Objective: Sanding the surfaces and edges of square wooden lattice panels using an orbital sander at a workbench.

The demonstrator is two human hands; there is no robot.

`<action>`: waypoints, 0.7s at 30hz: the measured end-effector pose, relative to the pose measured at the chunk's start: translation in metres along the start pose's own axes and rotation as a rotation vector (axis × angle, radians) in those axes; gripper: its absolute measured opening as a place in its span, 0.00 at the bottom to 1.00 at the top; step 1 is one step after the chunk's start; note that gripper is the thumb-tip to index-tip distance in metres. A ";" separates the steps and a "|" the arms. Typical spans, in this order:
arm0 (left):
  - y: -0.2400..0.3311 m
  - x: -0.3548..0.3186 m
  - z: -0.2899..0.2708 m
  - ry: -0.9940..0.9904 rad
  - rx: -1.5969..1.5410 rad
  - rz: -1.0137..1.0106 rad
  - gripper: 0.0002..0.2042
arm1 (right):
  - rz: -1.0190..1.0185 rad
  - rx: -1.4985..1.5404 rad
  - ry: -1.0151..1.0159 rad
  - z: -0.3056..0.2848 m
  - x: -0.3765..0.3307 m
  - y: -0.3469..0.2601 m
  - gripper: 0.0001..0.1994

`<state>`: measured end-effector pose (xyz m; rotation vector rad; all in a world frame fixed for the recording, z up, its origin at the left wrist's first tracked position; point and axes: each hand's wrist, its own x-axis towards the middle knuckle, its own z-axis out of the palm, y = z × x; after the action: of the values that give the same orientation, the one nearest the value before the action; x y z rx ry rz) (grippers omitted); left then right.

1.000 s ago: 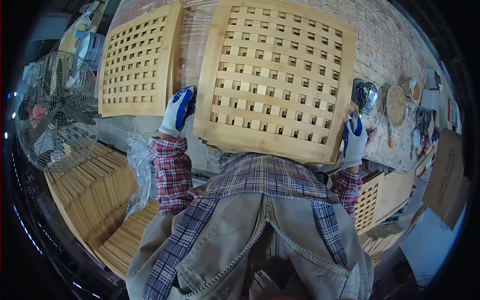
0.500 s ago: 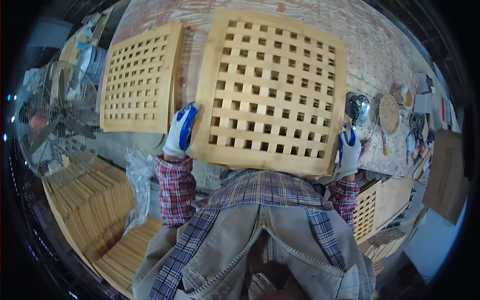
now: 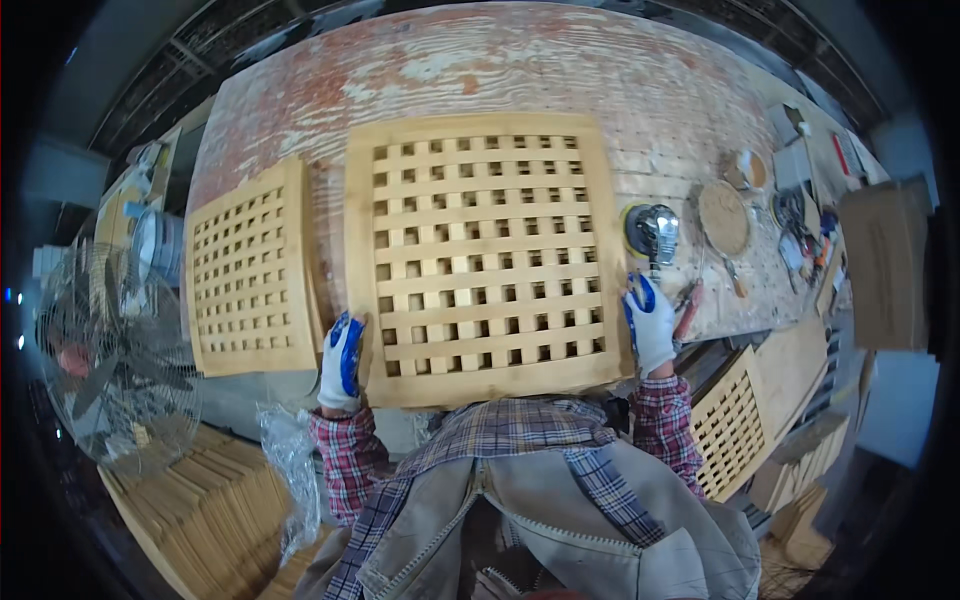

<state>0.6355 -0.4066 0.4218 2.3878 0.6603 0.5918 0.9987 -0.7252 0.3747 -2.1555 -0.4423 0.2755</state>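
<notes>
A square wooden lattice panel [image 3: 485, 245] lies before me on the worn bench, its near edge close to my body. My left hand [image 3: 342, 362], in a white glove with blue coating, grips its left edge near the front corner. On the opposite edge, my gloved right hand [image 3: 651, 325] holds the panel near the right front corner. The fingers of both hands are partly hidden at the edges. Beyond my right hand, by the panel's right side, stands a round power tool [image 3: 651, 232] with a shiny top. Left of the panel sits a stack of similar lattice panels [image 3: 243, 275].
The bench [image 3: 480, 50] carries a round tan disc [image 3: 723, 218], a brush [image 3: 738, 280] and a red-handled tool [image 3: 689, 310] at right. A caged fan [image 3: 120, 355] stands at left above stacked wooden slats [image 3: 205, 500]. Another lattice panel [image 3: 730, 425] leans below right; a cardboard box [image 3: 885, 265] stands far right.
The view has shifted, so the bench, panel and hands appear lower and smaller. The power tool at right now shows more fully beside the panel. Both hands keep their hold on its edges.
</notes>
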 end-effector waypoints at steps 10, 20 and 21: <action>-0.011 -0.007 0.000 -0.059 0.025 0.024 0.16 | -0.164 -0.146 -0.020 -0.003 0.004 -0.032 0.15; -0.007 -0.011 -0.019 -0.089 -0.006 -0.012 0.18 | -0.185 -0.215 -0.020 0.006 0.004 -0.030 0.14; -0.004 -0.011 -0.022 -0.081 -0.008 -0.020 0.18 | -0.172 -0.224 -0.035 0.006 0.003 -0.032 0.14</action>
<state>0.6140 -0.4008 0.4331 2.3815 0.6451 0.4855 0.9925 -0.7019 0.3974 -2.3149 -0.7029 0.1735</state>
